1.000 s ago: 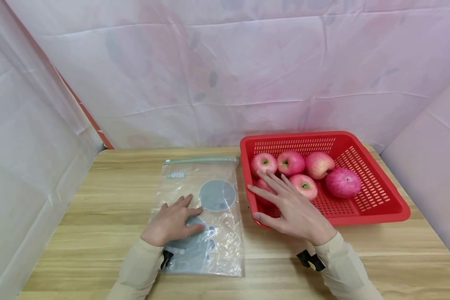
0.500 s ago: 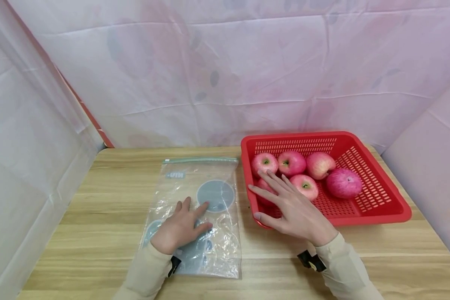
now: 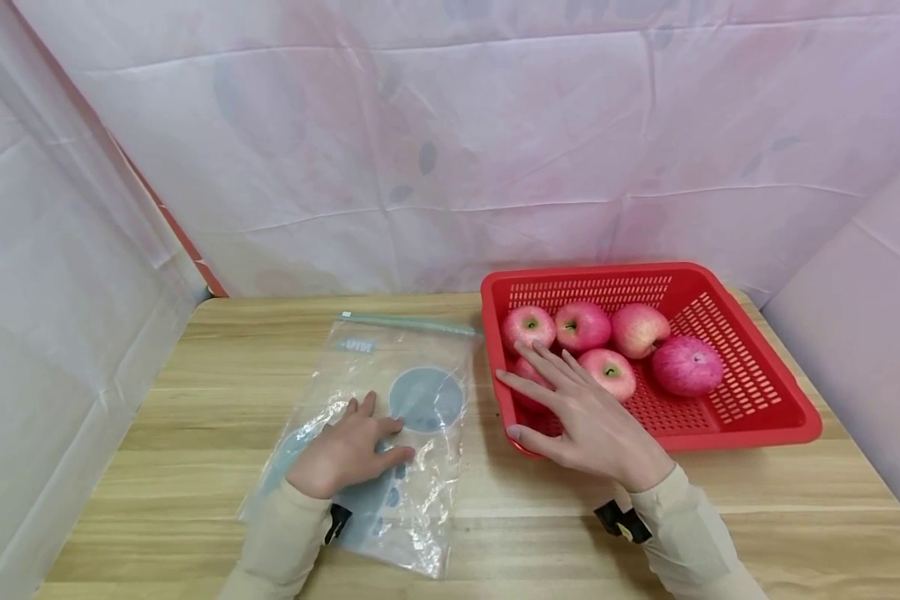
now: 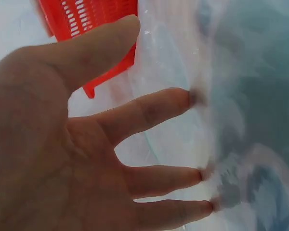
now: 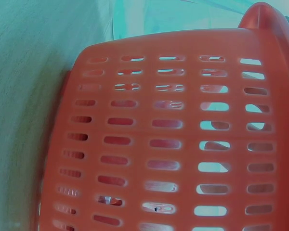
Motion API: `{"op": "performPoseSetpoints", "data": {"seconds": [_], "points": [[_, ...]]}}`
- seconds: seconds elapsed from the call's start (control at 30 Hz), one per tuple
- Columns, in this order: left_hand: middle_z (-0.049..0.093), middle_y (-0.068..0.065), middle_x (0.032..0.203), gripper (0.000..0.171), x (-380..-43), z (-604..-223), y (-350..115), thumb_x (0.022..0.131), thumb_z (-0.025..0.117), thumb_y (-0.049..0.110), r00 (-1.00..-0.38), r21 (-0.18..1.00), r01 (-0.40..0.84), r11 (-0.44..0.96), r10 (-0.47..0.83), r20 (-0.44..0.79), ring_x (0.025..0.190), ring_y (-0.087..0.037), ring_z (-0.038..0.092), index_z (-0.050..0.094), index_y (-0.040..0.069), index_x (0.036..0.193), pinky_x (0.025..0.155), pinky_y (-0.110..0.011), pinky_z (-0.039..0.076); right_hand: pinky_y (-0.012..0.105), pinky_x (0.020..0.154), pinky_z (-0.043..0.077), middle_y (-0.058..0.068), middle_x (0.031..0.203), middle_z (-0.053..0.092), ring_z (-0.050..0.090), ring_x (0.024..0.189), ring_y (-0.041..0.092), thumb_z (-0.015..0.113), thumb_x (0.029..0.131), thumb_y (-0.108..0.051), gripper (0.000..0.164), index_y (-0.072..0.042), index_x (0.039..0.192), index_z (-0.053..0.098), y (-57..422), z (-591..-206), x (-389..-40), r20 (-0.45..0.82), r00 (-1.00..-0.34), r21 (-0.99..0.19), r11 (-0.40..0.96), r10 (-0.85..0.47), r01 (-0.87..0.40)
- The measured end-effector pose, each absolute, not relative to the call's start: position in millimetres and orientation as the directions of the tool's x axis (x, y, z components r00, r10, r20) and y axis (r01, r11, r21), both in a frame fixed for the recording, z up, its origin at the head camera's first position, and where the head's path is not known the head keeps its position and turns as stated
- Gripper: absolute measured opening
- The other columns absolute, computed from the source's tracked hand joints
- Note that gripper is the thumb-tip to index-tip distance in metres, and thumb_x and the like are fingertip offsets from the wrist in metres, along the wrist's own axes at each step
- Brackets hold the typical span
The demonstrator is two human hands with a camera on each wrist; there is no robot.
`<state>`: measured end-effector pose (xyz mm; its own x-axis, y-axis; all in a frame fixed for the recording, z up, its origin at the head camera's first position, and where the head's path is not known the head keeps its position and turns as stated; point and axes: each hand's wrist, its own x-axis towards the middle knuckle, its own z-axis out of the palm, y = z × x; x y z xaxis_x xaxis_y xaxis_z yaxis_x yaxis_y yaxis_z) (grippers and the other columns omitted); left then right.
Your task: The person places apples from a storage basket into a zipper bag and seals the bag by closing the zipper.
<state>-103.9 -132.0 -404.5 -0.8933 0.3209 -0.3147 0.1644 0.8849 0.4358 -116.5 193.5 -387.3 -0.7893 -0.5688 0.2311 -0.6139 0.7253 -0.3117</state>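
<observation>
A clear zip bag (image 3: 427, 467) with blue-grey printed shapes and a green zip strip lies flat on the table, tilted so its top leans right. My left hand (image 3: 348, 450) presses on the bag's left half, its fingers spread. In the left wrist view, the fingertips (image 4: 195, 174) of that hand meet the plastic. My right hand (image 3: 581, 412) reaches over the near left corner of a red plastic basket (image 3: 750, 429), fingers extended above the apples. One apple (image 3: 531, 383) is partly hidden under those fingers. The right wrist view shows the slotted basket wall (image 5: 188, 134) close up.
Several more pink-red apples, such as the darker apple (image 3: 687, 367) at the right, sit in the basket. The wooden table (image 3: 195, 442) ends at a pale patterned cloth (image 3: 495, 150) behind, with more cloth at both sides.
The bag has turned under my left hand: its lower end swung left and its zip corner shifted right. My left hand moved right, then back left. The right hand and basket stay put.
</observation>
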Motion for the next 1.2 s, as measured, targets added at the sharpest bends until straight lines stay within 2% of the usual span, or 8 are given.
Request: {"op": "performPoseSetpoints", "data": {"seconds": [0.07, 0.13, 0.27, 0.43, 0.7, 0.97, 1.1, 1.2], "points": [[0.031, -0.04, 0.155, 0.044, -104.3, -403.0, -132.2, 0.095, 0.068, 0.047, -0.894, 0.431, 0.167, 0.887, 0.321, -0.312, 0.14, -0.065, 0.029, 0.073, 0.007, 0.114, 0.102, -0.084, 0.03, 0.062, 0.122, 0.022, 0.008, 0.157, 0.047, 0.029, 0.153, 0.033, 0.068, 0.093, -0.054, 0.062, -0.033, 0.15, 0.051, 193.5, -387.6, -116.7, 0.233, -0.787, -0.311, 0.724, -0.571, -0.616], [0.034, -0.04, 0.153, 0.043, -103.5, -402.0, -130.4, 0.097, 0.067, 0.045, -0.9, 0.415, 0.174, 0.893, 0.316, -0.3, 0.14, -0.064, 0.031, 0.07, 0.005, 0.112, 0.102, -0.084, 0.028, 0.062, 0.122, 0.022, 0.008, 0.156, 0.048, 0.03, 0.153, 0.033, 0.068, 0.093, -0.054, 0.062, -0.033, 0.149, 0.051, 193.6, -387.8, -116.9, 0.235, -0.786, -0.31, 0.723, -0.571, -0.618], [0.036, -0.039, 0.152, 0.053, -98.6, -402.6, -121.5, 0.099, 0.064, 0.042, -0.91, 0.399, 0.168, 0.901, 0.297, -0.289, 0.139, -0.062, 0.035, 0.058, 0.002, 0.134, 0.101, -0.082, 0.034, 0.061, 0.122, 0.022, 0.008, 0.156, 0.048, 0.03, 0.153, 0.033, 0.068, 0.093, -0.054, 0.062, -0.034, 0.149, 0.051, 193.8, -388.0, -117.0, 0.235, -0.787, -0.311, 0.723, -0.571, -0.617], [0.037, -0.035, 0.154, 0.064, -90.9, -407.7, -110.1, 0.098, 0.066, 0.042, -0.927, 0.373, 0.134, 0.918, 0.249, -0.28, 0.138, -0.062, 0.036, 0.045, 0.014, 0.152, 0.091, -0.082, 0.042, 0.06, 0.123, 0.021, 0.008, 0.155, 0.05, 0.03, 0.153, 0.032, 0.069, 0.093, -0.054, 0.063, -0.034, 0.149, 0.051, 193.6, -388.0, -116.7, 0.238, -0.786, -0.316, 0.72, -0.57, -0.618], [0.032, -0.033, 0.157, 0.06, -89.4, -410.1, -109.4, 0.095, 0.07, 0.045, -0.924, 0.35, 0.125, 0.928, 0.237, -0.299, 0.141, -0.062, 0.031, 0.055, 0.019, 0.147, 0.084, -0.081, 0.046, 0.06, 0.123, 0.022, 0.006, 0.159, 0.044, 0.03, 0.153, 0.033, 0.068, 0.093, -0.053, 0.062, -0.033, 0.149, 0.052, 193.9, -388.4, -116.6, 0.242, -0.786, -0.308, 0.723, -0.569, -0.618], [0.032, -0.034, 0.157, 0.049, -93.6, -402.9, -122.7, 0.095, 0.069, 0.044, -0.898, 0.406, 0.09, 0.91, 0.25, -0.362, 0.141, -0.062, 0.031, 0.067, 0.013, 0.133, 0.093, -0.078, 0.044, 0.063, 0.12, 0.024, 0.008, 0.159, 0.044, 0.032, 0.151, 0.037, 0.068, 0.093, -0.052, 0.06, -0.031, 0.148, 0.053, 194.4, -389.3, -117.0, 0.25, -0.781, -0.316, 0.714, -0.572, -0.625], [0.037, -0.035, 0.154, 0.04, -94.6, -398.9, -128.0, 0.096, 0.069, 0.043, -0.9, 0.404, 0.11, 0.908, 0.263, -0.347, 0.137, -0.064, 0.036, 0.072, 0.009, 0.117, 0.099, -0.079, 0.039, 0.062, 0.121, 0.023, 0.009, 0.157, 0.046, 0.033, 0.151, 0.036, 0.068, 0.093, -0.052, 0.06, -0.031, 0.148, 0.053, 194.7, -389.3, -116.6, 0.245, -0.784, -0.321, 0.716, -0.57, -0.62], [0.041, -0.033, 0.152, 0.041, -95.0, -398.6, -127.0, 0.097, 0.068, 0.042, -0.911, 0.401, 0.152, 0.903, 0.285, -0.297, 0.136, -0.063, 0.039, 0.069, 0.008, 0.119, 0.101, -0.081, 0.034, 0.061, 0.122, 0.022, 0.01, 0.153, 0.051, 0.033, 0.151, 0.035, 0.068, 0.093, -0.053, 0.061, -0.032, 0.148, 0.053, 194.7, -389.0, -116.4, 0.236, -0.788, -0.326, 0.717, -0.569, -0.615]]}}
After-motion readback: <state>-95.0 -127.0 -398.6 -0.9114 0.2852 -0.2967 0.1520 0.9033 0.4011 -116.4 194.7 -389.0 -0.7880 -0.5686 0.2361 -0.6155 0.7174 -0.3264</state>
